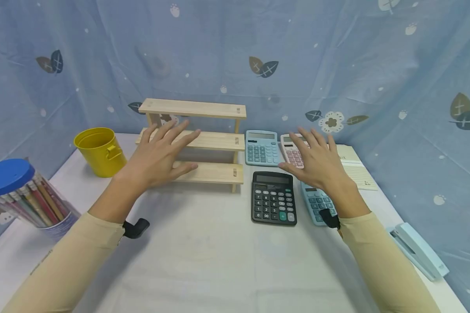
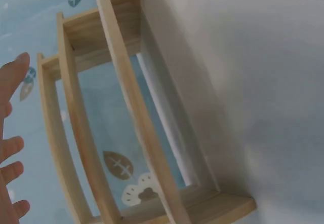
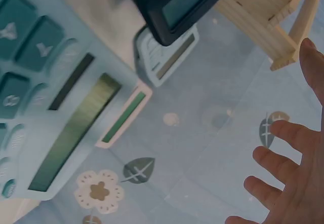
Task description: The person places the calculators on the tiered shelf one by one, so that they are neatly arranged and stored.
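My left hand (image 1: 154, 154) is raised with spread fingers in front of a three-tier wooden shelf (image 1: 219, 141), overlapping its left part in the head view. My right hand (image 1: 317, 163) also has its fingers spread and holds nothing; it hovers over the calculators. A black calculator (image 1: 273, 204) lies to its left. One blue calculator (image 1: 261, 152) lies behind the black one, beside the shelf. The pink-and-white calculator (image 1: 293, 154) is partly hidden by my right hand, as is a second blue calculator (image 1: 317, 202) under the wrist. In the left wrist view the shelf (image 2: 131, 97) fills the middle.
At the left stand a yellow bucket (image 1: 103, 152) and a clear jar of pencils (image 1: 43, 202) with a blue lid. A lined notepad (image 1: 356, 171) lies behind my right hand. Near the right edge is a light blue stapler (image 1: 419, 252). Patterned blue cloth (image 1: 203, 52) hangs behind.
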### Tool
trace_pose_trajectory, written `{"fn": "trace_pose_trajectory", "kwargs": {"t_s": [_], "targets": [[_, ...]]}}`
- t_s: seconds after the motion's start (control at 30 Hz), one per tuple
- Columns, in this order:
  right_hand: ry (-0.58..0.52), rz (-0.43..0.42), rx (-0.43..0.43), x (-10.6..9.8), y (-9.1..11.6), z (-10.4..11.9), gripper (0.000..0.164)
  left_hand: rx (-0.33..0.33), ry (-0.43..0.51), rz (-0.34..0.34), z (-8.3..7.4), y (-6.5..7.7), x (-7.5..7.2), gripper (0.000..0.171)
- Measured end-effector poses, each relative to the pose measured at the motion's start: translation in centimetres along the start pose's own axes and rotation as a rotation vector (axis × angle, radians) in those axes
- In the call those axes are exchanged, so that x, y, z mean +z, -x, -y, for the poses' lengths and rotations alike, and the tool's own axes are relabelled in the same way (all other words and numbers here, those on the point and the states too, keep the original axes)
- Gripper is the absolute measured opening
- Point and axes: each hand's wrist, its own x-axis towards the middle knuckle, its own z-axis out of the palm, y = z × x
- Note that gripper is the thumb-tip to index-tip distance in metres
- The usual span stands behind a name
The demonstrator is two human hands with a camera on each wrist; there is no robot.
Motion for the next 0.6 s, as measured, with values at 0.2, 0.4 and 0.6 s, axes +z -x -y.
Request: {"fn": "trace_pose_trajectory", "kwargs": {"t_s": [0.2, 0.4, 0.6], "targets": [[-0.025, 0.006, 0.012, 0.2, 1.2, -1.1, 0.091, -0.016, 0.029, 0.01, 0.3, 0.7, 0.5, 0.08], [-0.06, 0.037, 0.035, 0.5, 2.3, -2.0, 0.09, -0.04, 0.056, 0.014, 0.9, 1.5, 1.1, 0.08], [-0.106, 0.048, 0.032, 1.0, 3.5, -3.1, 0.092, -0.065, 0.096, 0.04, 1.5, 2.4, 1.4, 0.079]]}}
